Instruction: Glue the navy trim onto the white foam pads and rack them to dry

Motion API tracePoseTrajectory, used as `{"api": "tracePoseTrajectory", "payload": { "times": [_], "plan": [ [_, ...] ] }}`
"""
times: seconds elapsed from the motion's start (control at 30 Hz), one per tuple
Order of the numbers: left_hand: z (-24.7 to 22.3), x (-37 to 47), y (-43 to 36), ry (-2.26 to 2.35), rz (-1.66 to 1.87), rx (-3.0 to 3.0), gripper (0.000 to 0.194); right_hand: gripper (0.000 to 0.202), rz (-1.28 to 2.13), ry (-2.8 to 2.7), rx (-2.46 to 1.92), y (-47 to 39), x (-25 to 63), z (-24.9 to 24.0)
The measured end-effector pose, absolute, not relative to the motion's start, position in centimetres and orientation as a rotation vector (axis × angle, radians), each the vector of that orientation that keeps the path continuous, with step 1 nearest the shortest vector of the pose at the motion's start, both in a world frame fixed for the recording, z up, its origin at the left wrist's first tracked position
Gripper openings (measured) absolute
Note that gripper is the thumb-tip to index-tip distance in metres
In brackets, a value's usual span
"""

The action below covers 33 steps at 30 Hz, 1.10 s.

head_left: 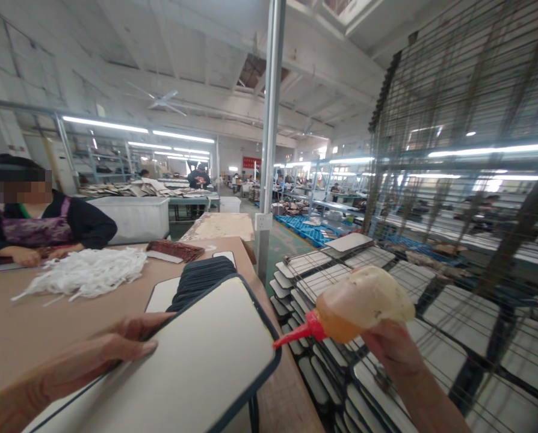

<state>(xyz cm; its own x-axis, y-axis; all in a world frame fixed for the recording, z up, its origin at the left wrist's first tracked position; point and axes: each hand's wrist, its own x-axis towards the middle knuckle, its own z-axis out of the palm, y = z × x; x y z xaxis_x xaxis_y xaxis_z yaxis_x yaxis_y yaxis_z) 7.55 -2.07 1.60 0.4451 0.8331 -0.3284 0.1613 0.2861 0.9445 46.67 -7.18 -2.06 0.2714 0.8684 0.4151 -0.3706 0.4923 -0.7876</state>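
My left hand point(115, 349) pinches the left edge of a cream-coloured panel point(206, 355) with rounded corners and a dark border, thumb on top. The panel is tilted up over the table. In my right hand point(390, 343) is a squeeze bottle point(363, 304), tipped on its side, with amber liquid inside. Its red nozzle points left, and the tip is at the panel's right edge near the rounded corner. Behind the panel lies a stack of dark-edged pieces point(206, 279). Part of my right hand's fingers is hidden behind the bottle.
A brown-topped table point(7, 337) holds a heap of white strips point(92, 270) and a brown folded piece point(176, 249). A co-worker point(38, 216) sits at the left. On my right, wire racks point(449, 337) carry many similar panels. A metal post point(269, 120) rises beyond the table edge.
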Motion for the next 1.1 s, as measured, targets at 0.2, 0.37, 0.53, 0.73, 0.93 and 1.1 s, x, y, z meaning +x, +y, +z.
{"api": "tracePoseTrajectory", "payload": {
  "times": [0.2, 0.37, 0.53, 0.73, 0.93, 1.1],
  "plan": [
    [-0.7, 7.1, -1.7, 0.866, 0.626, 1.07, 0.049, 0.056, 0.835, -0.851, -0.588, -7.5, 45.5, -3.7],
    [-2.5, 6.0, -1.0, 0.838, 0.647, 1.039, 0.043, 0.055, 0.762, -0.829, -0.542, -7.4, 44.4, -4.4],
    [-3.1, 5.5, -1.1, 0.798, 0.673, 0.99, 0.041, 0.062, 0.688, -0.784, -0.526, -7.0, 43.3, -4.4],
    [-3.1, 5.6, -1.7, 0.824, 0.75, 0.932, 0.033, 0.052, 0.647, -0.746, -0.504, -6.4, 41.8, -4.6],
    [-3.7, 4.6, -1.4, 0.804, 0.763, 0.927, 0.035, 0.05, 0.682, -0.708, -0.5, -6.4, 39.5, -3.7],
    [-3.4, 4.0, -1.6, 0.783, 0.765, 0.936, 0.038, 0.048, 0.721, -0.725, -0.493, -6.2, 38.3, -4.3]
  ]
}}
